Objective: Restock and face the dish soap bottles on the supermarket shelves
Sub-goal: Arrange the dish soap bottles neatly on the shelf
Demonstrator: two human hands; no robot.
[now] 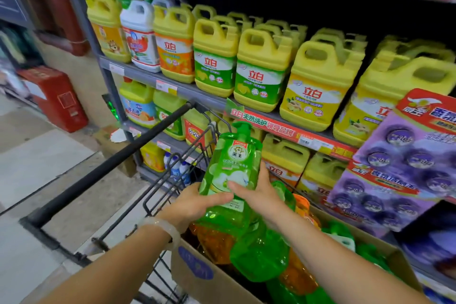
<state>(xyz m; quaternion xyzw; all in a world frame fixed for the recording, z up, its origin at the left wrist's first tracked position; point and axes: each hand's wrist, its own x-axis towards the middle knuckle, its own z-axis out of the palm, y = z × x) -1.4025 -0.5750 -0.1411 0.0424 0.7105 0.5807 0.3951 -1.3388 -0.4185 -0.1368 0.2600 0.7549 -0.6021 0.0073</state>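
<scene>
I'm holding this green pump bottle (230, 163) up over the cardboard box (197, 269) in the cart (153, 195), left hand (195, 201) and right hand (256, 192) both curling round its lower body — full of liquid, so probably heavy and a bit slick, and I'm keeping off the pump. More green bottles (259, 252) and orange bottles (214, 242) are lying jumbled in the box, yellow jugs (261, 69) filling the far shelves.

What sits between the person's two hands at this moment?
In the head view, a green pump bottle stands upright between the left hand and the right hand, both gripping its lower part above the cardboard box.
</scene>
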